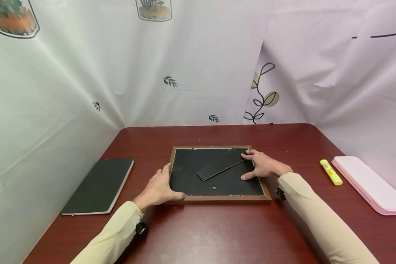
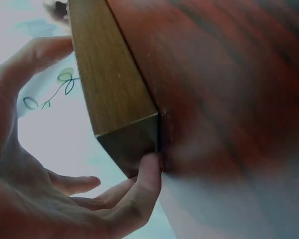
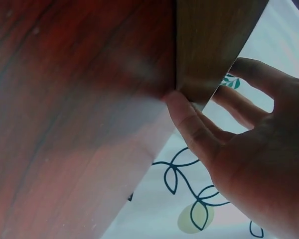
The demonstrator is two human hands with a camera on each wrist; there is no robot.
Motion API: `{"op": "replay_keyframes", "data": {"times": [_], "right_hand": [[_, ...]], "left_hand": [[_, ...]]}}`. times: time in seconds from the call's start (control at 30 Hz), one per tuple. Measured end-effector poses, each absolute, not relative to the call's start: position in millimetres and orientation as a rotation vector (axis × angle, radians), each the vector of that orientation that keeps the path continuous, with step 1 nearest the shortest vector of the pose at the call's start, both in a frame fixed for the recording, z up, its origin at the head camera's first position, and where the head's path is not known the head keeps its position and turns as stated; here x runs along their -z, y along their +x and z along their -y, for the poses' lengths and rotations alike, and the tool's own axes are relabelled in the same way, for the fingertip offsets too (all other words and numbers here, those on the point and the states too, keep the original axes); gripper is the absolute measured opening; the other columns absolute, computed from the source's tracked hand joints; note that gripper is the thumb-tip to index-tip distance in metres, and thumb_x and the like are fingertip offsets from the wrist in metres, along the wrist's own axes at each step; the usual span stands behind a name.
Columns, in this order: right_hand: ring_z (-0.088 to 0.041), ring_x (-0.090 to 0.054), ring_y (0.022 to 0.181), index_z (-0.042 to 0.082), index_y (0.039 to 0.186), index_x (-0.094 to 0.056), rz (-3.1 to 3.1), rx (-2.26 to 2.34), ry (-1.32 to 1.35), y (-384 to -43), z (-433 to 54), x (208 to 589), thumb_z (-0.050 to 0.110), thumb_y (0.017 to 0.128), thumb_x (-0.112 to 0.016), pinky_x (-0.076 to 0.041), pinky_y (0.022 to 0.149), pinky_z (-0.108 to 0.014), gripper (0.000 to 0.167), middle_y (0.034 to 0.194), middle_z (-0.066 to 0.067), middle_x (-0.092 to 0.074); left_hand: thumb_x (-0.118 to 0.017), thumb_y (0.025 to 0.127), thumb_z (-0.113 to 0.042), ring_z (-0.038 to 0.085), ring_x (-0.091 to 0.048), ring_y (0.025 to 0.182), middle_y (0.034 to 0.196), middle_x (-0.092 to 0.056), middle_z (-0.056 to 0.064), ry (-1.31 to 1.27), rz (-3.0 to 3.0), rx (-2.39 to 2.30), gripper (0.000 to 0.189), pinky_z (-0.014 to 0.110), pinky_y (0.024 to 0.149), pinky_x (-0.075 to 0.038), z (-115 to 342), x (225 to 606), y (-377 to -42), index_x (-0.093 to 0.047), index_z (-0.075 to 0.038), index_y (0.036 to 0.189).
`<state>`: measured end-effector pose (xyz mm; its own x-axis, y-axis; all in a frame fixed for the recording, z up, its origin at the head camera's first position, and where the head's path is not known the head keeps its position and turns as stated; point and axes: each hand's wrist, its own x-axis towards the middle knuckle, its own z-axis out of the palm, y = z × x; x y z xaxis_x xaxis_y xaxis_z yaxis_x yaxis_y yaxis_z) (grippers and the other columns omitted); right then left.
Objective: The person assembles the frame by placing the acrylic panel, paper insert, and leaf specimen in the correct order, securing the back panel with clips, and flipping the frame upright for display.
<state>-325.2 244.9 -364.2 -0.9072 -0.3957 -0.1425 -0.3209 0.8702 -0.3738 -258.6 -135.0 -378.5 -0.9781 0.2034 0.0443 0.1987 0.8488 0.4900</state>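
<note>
A picture frame (image 1: 217, 198) with a brown wooden border lies back side up on the table. Across its black backing board (image 1: 188, 161) slants a black stand leg (image 1: 219, 165). My left hand (image 1: 158, 187) grips the frame's left side near the front corner, thumb over the front border. The left wrist view shows fingertips (image 2: 150, 172) curled against the end of the wooden edge (image 2: 109, 74). On the opposite side, my right hand (image 1: 262, 165) holds the right edge, its thumb and fingers spread over the backing beside the stand leg. One right finger (image 3: 184, 117) meets the frame's lower corner.
A black notebook (image 1: 99, 185) lies at the left of the reddish-brown table (image 1: 211, 234). Toward the right are a yellow highlighter (image 1: 331, 172) and a pink-and-white case (image 1: 373, 183). A printed white curtain (image 1: 198, 66) hangs behind and along both sides.
</note>
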Motion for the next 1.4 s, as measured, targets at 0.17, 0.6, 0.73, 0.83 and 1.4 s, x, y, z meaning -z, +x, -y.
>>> {"op": "replay_keyframes", "data": {"times": [0.17, 0.6, 0.73, 0.83, 1.4], "right_hand": [[-0.052, -0.018, 0.150, 0.003, 0.154, -0.035, -2.823, 0.503, -0.557, -326.0, -243.5, 362.4, 0.051, 0.077, -0.083, -0.028, 0.117, -0.064, 0.103, 0.162, -0.028, -0.024], [-0.052, -0.017, 0.151, 0.000, 0.154, -0.033, -2.810, 0.464, -0.525, -330.1, -239.1, 357.7, 0.049, 0.077, -0.084, -0.030, 0.117, -0.062, 0.104, 0.162, -0.030, -0.022], [-0.053, -0.020, 0.147, 0.001, 0.154, -0.034, -2.840, 0.428, -0.528, -327.4, -236.3, 358.7, 0.052, 0.077, -0.083, -0.031, 0.114, -0.063, 0.104, 0.162, -0.029, -0.024], [-0.051, -0.025, 0.140, 0.002, 0.152, -0.039, -2.903, 0.370, -0.537, -323.8, -235.0, 361.4, 0.057, 0.075, -0.082, -0.034, 0.108, -0.060, 0.104, 0.162, -0.026, -0.028], [-0.045, -0.042, 0.143, 0.000, 0.147, -0.048, -2.877, 0.229, -0.873, -303.6, -225.4, 357.3, 0.051, 0.085, -0.075, -0.036, 0.114, -0.059, 0.085, 0.154, -0.025, -0.044]], "left_hand": [[-0.088, 0.054, -0.040, 0.031, -0.060, 0.097, 0.122, -0.057, 0.020, 0.268, -3.042, -0.819, 0.103, 0.045, 0.086, -0.051, 129.4, 381.2, -263.1, -0.041, 0.000, 0.138], [-0.097, 0.046, -0.029, 0.030, -0.047, 0.100, 0.105, -0.043, 0.015, 0.141, -2.875, -0.961, 0.093, 0.037, 0.083, -0.041, 126.4, 378.6, -281.1, -0.036, -0.010, 0.114], [-0.097, 0.048, -0.025, 0.033, -0.041, 0.108, 0.110, -0.039, 0.017, 0.082, -2.770, -1.004, 0.092, 0.039, 0.087, -0.040, 126.8, 377.3, -285.1, -0.034, -0.013, 0.113], [-0.096, 0.050, -0.025, 0.034, -0.042, 0.107, 0.111, -0.039, 0.018, 0.071, -2.720, -0.977, 0.090, 0.040, 0.086, -0.040, 126.8, 375.4, -286.1, -0.033, -0.014, 0.113], [-0.094, 0.060, -0.031, 0.037, -0.045, 0.117, 0.134, -0.034, 0.030, 0.133, -2.625, -0.810, 0.107, 0.044, 0.090, -0.047, 128.5, 368.3, -290.0, -0.029, -0.004, 0.141]]}}
